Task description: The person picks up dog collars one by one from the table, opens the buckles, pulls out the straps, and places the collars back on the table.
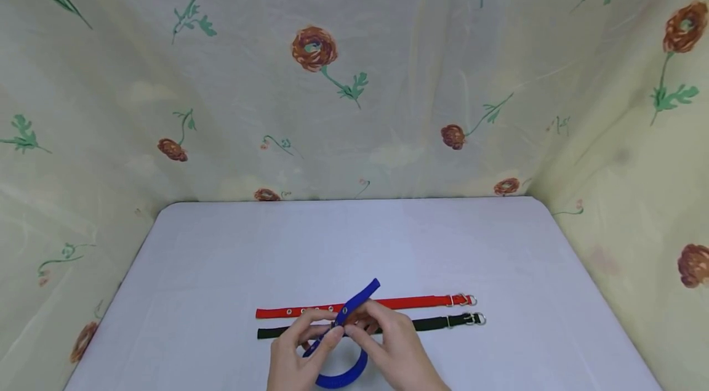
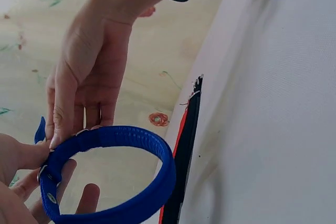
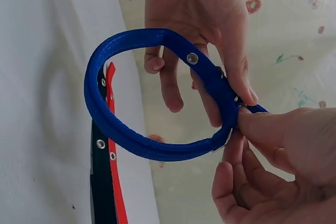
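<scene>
A blue collar [image 1: 341, 377] with metal eyelets is bent into a loop above the table, its free end pointing up and away in the head view. My left hand [image 1: 301, 351] pinches the strap beside the buckle, thumb on top. From the other side my right hand [image 1: 396, 342] pinches the same overlap with thumb and fingers. In the right wrist view the loop of the blue collar [image 3: 126, 135] hangs round and wide, with the strap passing through the buckle area at the fingertips. The fingers partly hide the buckle.
Behind the hands a red collar [image 1: 410, 303] lies straight on the white table [image 1: 221, 255], buckle end to the right. Nearer, a black collar [image 1: 432, 324] lies alongside it, partly covered by the hands. Flower-printed cloth [image 1: 388, 71] surrounds the table's back and sides.
</scene>
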A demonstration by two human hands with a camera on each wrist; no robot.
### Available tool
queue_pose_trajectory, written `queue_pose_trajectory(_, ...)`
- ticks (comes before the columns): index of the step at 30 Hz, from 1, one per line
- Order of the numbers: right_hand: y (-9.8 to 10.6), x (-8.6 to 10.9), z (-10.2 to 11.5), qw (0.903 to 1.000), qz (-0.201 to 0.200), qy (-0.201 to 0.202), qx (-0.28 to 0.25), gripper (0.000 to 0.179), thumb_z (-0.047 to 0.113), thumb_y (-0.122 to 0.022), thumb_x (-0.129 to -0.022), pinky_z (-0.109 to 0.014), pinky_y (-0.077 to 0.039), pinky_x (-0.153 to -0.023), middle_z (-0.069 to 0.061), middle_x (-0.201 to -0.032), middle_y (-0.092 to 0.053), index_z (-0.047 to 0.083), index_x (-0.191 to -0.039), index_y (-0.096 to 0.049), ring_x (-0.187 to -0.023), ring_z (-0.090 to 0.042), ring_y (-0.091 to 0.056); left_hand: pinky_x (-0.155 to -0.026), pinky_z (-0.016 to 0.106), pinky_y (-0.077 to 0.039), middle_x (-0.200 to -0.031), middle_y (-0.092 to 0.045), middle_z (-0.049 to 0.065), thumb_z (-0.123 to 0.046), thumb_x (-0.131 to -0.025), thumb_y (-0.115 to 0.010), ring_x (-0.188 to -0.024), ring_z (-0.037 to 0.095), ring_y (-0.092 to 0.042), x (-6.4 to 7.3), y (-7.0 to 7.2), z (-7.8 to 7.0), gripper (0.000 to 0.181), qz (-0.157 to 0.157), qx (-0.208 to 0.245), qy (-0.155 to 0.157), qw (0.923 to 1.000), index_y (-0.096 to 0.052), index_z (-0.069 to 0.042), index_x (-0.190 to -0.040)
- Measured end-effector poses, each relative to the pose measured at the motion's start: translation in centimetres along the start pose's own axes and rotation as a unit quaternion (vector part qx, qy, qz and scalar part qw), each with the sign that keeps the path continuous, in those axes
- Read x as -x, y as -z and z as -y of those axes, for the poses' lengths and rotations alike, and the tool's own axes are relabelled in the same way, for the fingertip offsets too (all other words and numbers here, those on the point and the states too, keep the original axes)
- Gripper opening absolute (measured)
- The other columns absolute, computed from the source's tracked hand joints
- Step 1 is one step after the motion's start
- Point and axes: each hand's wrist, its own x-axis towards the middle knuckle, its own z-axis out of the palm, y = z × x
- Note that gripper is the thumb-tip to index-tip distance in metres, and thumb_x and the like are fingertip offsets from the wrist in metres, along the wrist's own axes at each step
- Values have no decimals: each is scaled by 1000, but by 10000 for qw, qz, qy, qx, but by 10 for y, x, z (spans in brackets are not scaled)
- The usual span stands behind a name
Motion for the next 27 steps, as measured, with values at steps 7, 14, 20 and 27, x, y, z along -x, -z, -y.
queue_pose_trajectory(7, -1, 1, 0, 9996, -151, -28, 218, 15, 30, -74, -103, -19, -59, -85, 10, -101, -77, 21, -114, -74, -91, 0, -67, -92, 41, -50, -97, -85, -4, -53, -98, -76, -100, 12, -79, 2, -2, 0, 37, -60, 260, 80, 9996, -75, -23, -119)
queue_pose_trajectory(14, 2, 0, -1, 9985, -87, -10, 543, 13, 34, -76, -101, -28, -63, -84, 8, -104, -76, 23, -109, -79, -91, -1, -69, -92, 49, -56, -105, -84, 0, -54, -97, -77, -102, 17, -81, 3, -5, 2, 41, -21, 211, 149, 9997, -74, -19, -118)
queue_pose_trajectory(20, 2, -1, -2, 9979, 31, 49, 652, 12, 33, -75, -103, -28, -62, -83, 8, -104, -75, 22, -106, -79, -91, 1, -67, -85, 37, -48, -107, -84, 0, -55, -97, -76, -101, 18, -81, 1, -4, 4, 41, 137, 146, 242, 9995, -74, -20, -117)
queue_pose_trajectory(27, 0, -2, -4, 9990, 248, -13, 384, 9, 25, -76, -99, -24, -56, -77, 6, -95, -70, 17, -104, -78, -86, -2, -62, -79, 31, -45, -104, -84, 1, -51, -98, -76, -94, 15, -80, -2, 0, 7, 39, 479, 202, 118, 9986, -74, -17, -117)
